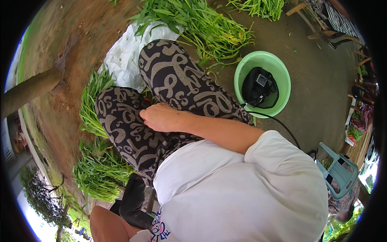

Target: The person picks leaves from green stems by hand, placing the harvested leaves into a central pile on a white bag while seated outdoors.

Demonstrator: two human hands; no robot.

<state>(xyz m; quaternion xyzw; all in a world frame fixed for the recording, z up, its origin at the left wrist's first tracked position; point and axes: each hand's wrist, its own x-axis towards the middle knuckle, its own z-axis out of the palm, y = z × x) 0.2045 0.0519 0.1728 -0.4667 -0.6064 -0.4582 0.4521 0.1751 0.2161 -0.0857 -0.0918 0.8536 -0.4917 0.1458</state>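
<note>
My right hand (157, 117) lies in my lap between my thighs, its fingers curled and pressed together against the patterned trousers (185, 80). Whatever those fingers may hold is hidden under the hand. Only a bent part of my left arm (105, 224) shows at the lower left; the left hand is out of sight. Just beyond my knees, a pile of long-stemmed leafy greens (201, 28) overlaps a crumpled white plastic sheet (123, 56). More bunches of greens (98, 173) lie along my left side.
A light green bucket (284, 76) at the right holds a black bag (252, 86) with a small device on it; a black cable (282, 124) runs out toward me. Another greens pile (262, 8) lies far off. A blue-grey plastic chair (342, 177) stands right, a trunk (32, 92) left.
</note>
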